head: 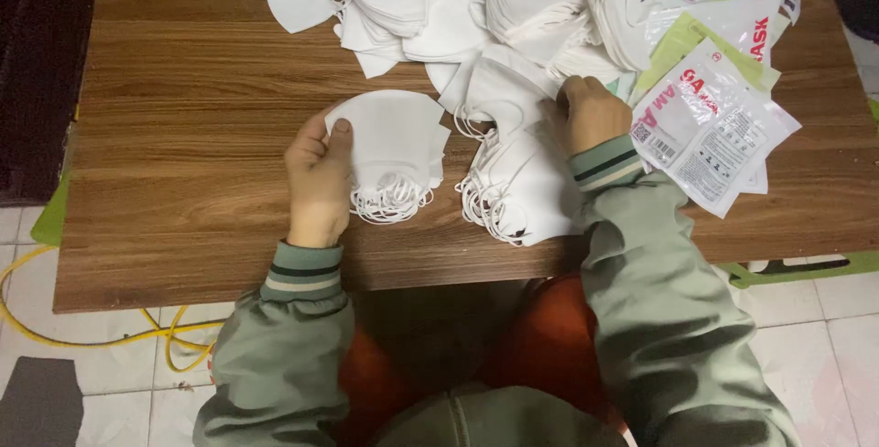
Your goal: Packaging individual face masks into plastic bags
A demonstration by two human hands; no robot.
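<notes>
My left hand holds the left edge of a small stack of white folded face masks, thumb on top, with their ear loops hanging toward me. My right hand rests curled on a larger heap of white masks near the table's front edge, fingers pressed into the pile. Whether it grips a mask I cannot tell. Further back lies a wide spread of loose white masks.
The wooden table carries clear plastic mask packets with red print and green inserts at the right. A yellow cable lies on the tiled floor at the left. A green stool edge shows at the right.
</notes>
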